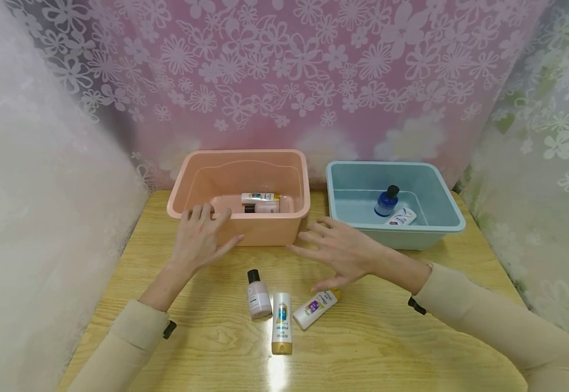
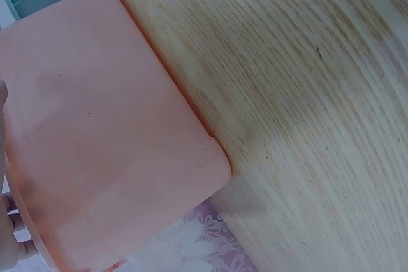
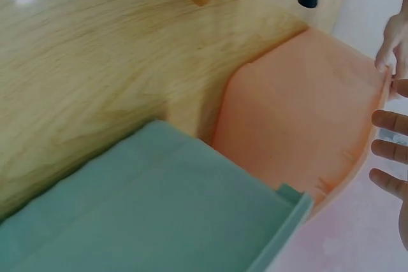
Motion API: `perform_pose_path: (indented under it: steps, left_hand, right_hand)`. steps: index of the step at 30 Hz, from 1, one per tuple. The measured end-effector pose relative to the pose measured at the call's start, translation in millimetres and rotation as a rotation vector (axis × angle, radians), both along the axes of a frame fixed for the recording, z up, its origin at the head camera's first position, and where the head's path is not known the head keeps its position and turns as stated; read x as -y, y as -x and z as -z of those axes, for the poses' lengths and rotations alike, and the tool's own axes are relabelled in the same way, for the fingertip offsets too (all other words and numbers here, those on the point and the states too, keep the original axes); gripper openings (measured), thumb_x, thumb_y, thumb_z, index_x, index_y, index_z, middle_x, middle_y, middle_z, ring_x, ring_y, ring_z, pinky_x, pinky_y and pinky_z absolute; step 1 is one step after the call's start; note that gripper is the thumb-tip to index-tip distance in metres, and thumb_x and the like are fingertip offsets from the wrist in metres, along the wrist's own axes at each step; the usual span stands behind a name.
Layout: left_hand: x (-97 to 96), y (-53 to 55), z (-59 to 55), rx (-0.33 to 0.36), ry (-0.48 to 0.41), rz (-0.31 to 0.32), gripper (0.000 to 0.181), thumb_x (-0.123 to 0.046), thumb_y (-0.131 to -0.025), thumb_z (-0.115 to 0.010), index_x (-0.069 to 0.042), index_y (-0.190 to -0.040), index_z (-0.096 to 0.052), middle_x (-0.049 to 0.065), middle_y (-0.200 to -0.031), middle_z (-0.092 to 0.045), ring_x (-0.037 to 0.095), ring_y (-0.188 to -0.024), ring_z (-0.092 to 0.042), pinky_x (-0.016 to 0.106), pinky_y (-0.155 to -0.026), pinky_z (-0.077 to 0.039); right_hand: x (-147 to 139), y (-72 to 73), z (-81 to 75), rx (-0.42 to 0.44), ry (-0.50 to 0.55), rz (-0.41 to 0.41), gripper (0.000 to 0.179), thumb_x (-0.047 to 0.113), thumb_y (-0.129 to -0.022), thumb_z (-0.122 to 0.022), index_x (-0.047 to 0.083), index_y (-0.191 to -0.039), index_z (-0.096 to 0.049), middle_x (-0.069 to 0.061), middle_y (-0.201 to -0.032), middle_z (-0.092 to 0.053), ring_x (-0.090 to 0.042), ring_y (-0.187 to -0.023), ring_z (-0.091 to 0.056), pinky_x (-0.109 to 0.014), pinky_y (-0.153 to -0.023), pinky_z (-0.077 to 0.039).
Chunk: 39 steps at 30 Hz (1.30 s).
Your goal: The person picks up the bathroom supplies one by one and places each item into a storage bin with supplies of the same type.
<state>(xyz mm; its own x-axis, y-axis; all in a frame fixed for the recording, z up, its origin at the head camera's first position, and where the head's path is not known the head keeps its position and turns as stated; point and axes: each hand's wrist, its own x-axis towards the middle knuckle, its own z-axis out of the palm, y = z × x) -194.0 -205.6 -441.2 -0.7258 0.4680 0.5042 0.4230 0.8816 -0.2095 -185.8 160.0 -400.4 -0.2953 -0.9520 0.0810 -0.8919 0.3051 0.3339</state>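
In the head view my left hand (image 1: 198, 239) is at the front rim of the salmon-pink tub (image 1: 237, 231), fingertips right at the rim and thumb stretched out to the side. The left wrist view has the fingers at the tub's edge, far left. My right hand (image 1: 340, 250) hovers spread-fingered in front of the gap between the tubs, holding nothing. Below the hands lie a pale pink bottle with a black cap (image 1: 258, 299), a white bottle with a gold cap (image 1: 281, 321) and a second white gold-capped bottle (image 1: 315, 309), nearest my right thumb.
Inside the pink tub lie a white tube (image 1: 258, 198) and a pink black-capped bottle (image 1: 267, 207). A light blue tub (image 1: 397, 227) on the right holds a dark blue bottle (image 1: 386, 202) and a white bottle (image 1: 403, 216). A flowered curtain (image 1: 313, 81) stands behind the wooden table (image 1: 206, 348).
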Motion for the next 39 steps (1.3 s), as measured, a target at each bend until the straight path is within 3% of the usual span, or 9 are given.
perform_pose_path:
  steps: [12,20,33,39]
  left_hand:
    - [-0.6,-1.1,-1.1,0.031,-0.01,-0.013,0.069,-0.072,-0.087,-0.062,-0.014,-0.124,-0.058,0.018,-0.099,-0.059,0.039,-0.089,-0.056,0.047,-0.077,-0.047]
    - [-0.8,-1.6,-1.3,0.041,-0.018,-0.013,0.068,-0.071,-0.088,-0.061,-0.014,-0.125,-0.058,0.018,-0.101,-0.06,0.04,-0.092,-0.058,0.049,-0.08,-0.047]
    - [-0.4,-0.2,0.6,0.017,-0.007,-0.011,0.07,-0.074,-0.089,-0.056,-0.014,-0.124,-0.058,0.018,-0.099,-0.061,0.04,-0.091,-0.059,0.049,-0.079,-0.048]
    - [-0.9,-0.2,0.5,0.016,-0.019,-0.009,0.07,-0.074,-0.087,-0.061,-0.014,-0.122,-0.058,0.018,-0.098,-0.06,0.04,-0.09,-0.058,0.049,-0.078,-0.048]
  right_hand:
    - [-9.9,-5.9,30.9,0.042,-0.023,-0.003,0.094,0.085,-0.09,-0.048,0.021,-0.158,-0.046,-0.008,-0.143,-0.063,-0.031,-0.124,-0.061,-0.051,-0.105,-0.05]
    - [-17.0,-10.4,54.5,0.075,-0.023,-0.018,0.091,0.084,-0.092,-0.047,0.019,-0.157,-0.046,-0.008,-0.139,-0.066,-0.028,-0.124,-0.062,-0.051,-0.107,-0.051]
    - [-19.8,-17.0,79.1,0.116,-0.045,-0.026,0.091,0.083,-0.091,-0.05,0.022,-0.158,-0.044,-0.006,-0.138,-0.064,-0.025,-0.12,-0.061,-0.047,-0.103,-0.051]
    - [-17.5,-20.4,91.4,0.121,-0.091,-0.018,0.094,0.087,-0.09,-0.046,0.022,-0.159,-0.044,-0.002,-0.135,-0.064,-0.021,-0.118,-0.061,-0.043,-0.102,-0.051]
